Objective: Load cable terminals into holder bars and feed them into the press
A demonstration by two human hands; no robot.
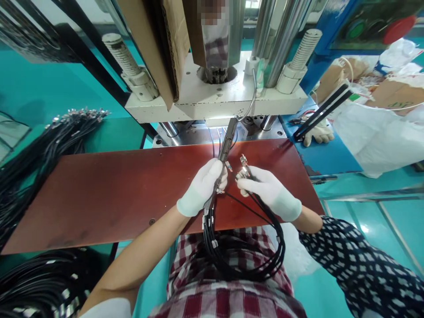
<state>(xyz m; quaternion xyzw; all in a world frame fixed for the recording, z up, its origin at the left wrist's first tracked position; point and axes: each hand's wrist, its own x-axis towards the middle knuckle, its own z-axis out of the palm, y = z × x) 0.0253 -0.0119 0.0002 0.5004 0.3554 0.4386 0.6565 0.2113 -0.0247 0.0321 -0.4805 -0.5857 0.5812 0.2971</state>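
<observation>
My left hand (207,185), in a white glove, is closed around a long dark metal bar (228,141) that slants from the press opening toward my lap. My right hand (265,190), gloved too, grips a bunch of black cables (276,240) just below their silvery connectors (244,165). These cables loop down over my lap and rise again near my left hand, with metal ends showing beside the bar. A single thin cable runs between the two hands. The fingertips of my left hand are partly hidden behind the bar.
A white press (212,106) stands ahead, behind the reddish-brown work board (109,194). Bundled black cables (62,137) hang over the board's left end; coiled cables (43,282) lie lower left. On the right are a blue ledge (331,154), a loose glove (319,132) and plastic bags (374,132).
</observation>
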